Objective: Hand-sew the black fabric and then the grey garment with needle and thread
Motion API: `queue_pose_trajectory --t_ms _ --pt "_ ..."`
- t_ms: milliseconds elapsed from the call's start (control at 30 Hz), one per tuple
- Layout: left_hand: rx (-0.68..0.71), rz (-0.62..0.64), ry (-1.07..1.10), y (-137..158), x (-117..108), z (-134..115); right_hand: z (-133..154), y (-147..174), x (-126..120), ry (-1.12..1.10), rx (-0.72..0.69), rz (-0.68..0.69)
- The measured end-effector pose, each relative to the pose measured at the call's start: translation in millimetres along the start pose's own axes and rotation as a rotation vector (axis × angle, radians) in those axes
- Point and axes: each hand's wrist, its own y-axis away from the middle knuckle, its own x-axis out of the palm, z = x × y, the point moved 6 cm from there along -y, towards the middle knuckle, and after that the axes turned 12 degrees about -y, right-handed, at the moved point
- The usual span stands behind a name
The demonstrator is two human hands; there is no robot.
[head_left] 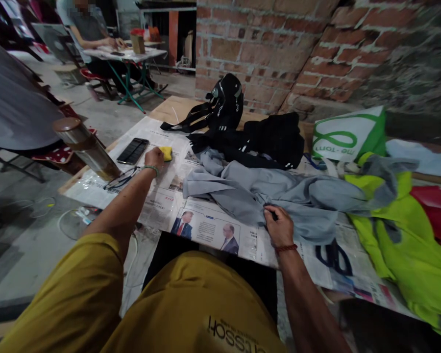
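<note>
My left hand [154, 159] is closed at a small yellow block [166, 153] that looks like a sponge, on the newspaper-covered table. Part of the block sticks out beside the fingers. A grey garment [250, 184] lies crumpled across the middle of the table. At its near edge, my right hand [279, 223] pinches the cloth between thumb and fingers. Dark loops like scissor handles [334, 257] lie to the right of that hand, partly near the cloth. Close to my left hand are a black phone [133, 151] and a pair of glasses [123, 178].
A metal flask [91, 152] stands at the left corner. Behind the grey garment lie black clothing [268, 139] and a black bag [228, 100]. A green-and-white bag [349, 135] and a lime-yellow garment [407, 240] are on the right. Another person [18, 93] sits at left.
</note>
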Motion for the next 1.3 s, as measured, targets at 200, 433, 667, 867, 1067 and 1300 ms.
queue_pose_trajectory --t_ms 200,433,667,867,1067,1300 --pt "-0.107 -0.053 0.375 0.9 -3.7 1.5 -0.1 -0.6 0.5 0.003 -0.005 -0.006" --pt "-0.052 -0.139 0.868 29.4 -22.4 -16.1 2.9 -0.6 -0.5 -0.012 0.009 0.005" --pt "-0.018 0.603 0.976 162.3 28.0 -52.9 22.7 1.7 -14.7 -0.049 -0.102 -0.154" --pt "-0.098 1.016 1.069 270.7 79.7 -66.4 84.1 21.3 -18.3 -0.205 -0.189 -0.127" --pt "-0.122 1.230 1.057 317.0 98.4 -77.9 139.2 58.0 0.0 -0.539 -0.197 0.157" --pt "-0.256 1.302 1.074 341.5 108.1 -76.9 140.6 69.4 1.8 -0.591 -0.119 0.086"
